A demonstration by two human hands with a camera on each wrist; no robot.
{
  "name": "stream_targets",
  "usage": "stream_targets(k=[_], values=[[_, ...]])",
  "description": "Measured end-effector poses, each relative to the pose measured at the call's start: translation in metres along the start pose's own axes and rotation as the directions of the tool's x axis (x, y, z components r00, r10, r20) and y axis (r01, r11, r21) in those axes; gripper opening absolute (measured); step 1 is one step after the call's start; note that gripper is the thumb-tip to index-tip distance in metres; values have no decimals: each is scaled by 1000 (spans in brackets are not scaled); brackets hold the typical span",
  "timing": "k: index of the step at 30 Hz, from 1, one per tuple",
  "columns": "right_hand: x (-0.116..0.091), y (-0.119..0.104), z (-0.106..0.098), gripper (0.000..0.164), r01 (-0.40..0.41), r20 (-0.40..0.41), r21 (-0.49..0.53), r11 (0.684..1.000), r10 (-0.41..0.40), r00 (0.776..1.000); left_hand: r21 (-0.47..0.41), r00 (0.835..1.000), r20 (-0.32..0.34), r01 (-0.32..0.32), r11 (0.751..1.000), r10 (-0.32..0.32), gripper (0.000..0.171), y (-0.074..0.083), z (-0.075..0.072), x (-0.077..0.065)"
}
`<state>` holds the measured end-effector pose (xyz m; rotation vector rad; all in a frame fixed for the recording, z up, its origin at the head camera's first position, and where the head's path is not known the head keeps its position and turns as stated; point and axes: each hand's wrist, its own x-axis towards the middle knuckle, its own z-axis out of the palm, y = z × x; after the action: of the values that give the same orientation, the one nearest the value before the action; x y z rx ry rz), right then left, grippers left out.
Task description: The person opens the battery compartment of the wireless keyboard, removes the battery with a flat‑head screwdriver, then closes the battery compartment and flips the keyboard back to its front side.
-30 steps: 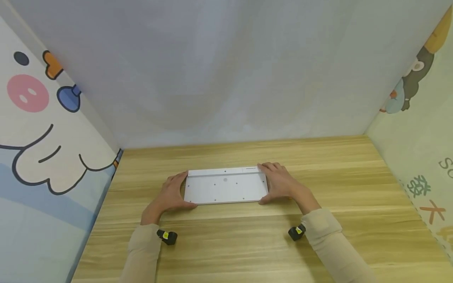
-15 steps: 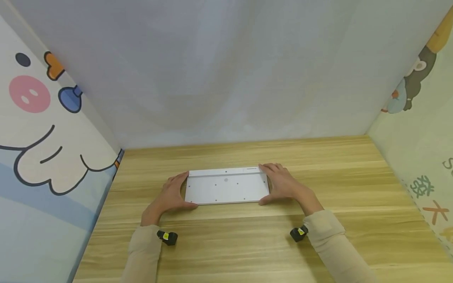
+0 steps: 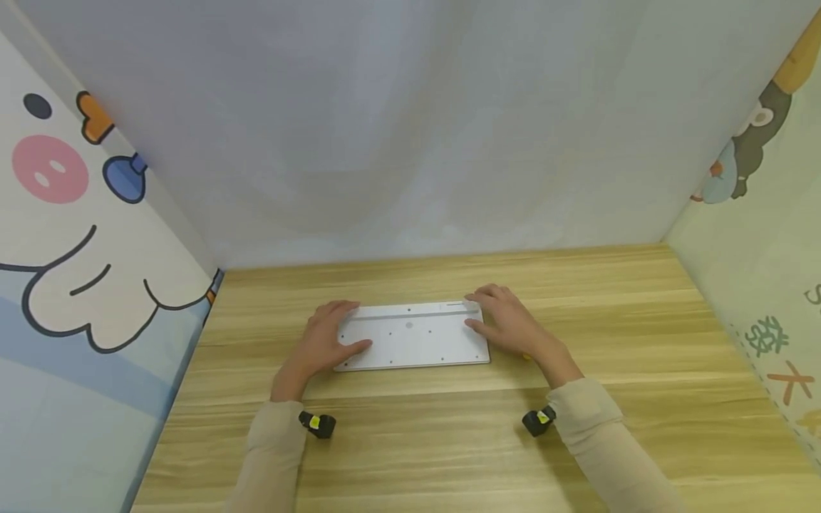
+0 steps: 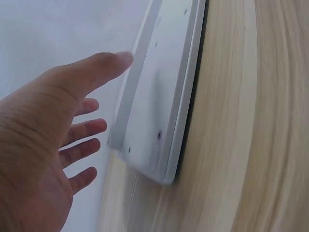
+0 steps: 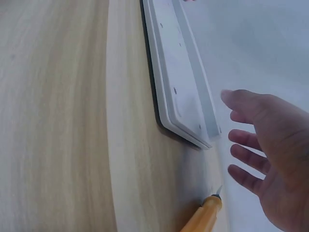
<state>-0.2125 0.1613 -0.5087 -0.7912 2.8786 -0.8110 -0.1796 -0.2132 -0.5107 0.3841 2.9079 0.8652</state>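
One panel [image 3: 410,343], left hand [image 3: 327,336] and right hand [image 3: 509,320] hovering at its ends, grips wide apart, wall [image 3: 725,263] reading 發 [image 3: 766,336], 大 [image 3: 790,380]

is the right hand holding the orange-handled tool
No, the right wrist view shows the orange-handled tool lying on the table, apart from the right hand.

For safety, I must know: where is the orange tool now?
In the right wrist view, the orange tool lies on the table, bottom right of centre, near the white panel and right hand.
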Motion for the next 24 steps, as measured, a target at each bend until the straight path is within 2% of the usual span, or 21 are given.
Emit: stream_targets(k=[5,10,18,24], values=[[10,-2,5,32,9,-64,-6,1000,-9,998,2,997,-51,-59,998,59,67,13,8,13],[19,-6,9,25,-3,-84,3,1000,4,996,11,993,-70,-96,995,96,63,24,18,26],[27,-11,13,20,-18,-90,22,1000,20,996,-4,995,-21,-96,995,96,60,42,34,41],[30,-10,18,19,-40,-67,27,999,42,997,-30,995,-32,-92,995,91,56,49,50,50]])
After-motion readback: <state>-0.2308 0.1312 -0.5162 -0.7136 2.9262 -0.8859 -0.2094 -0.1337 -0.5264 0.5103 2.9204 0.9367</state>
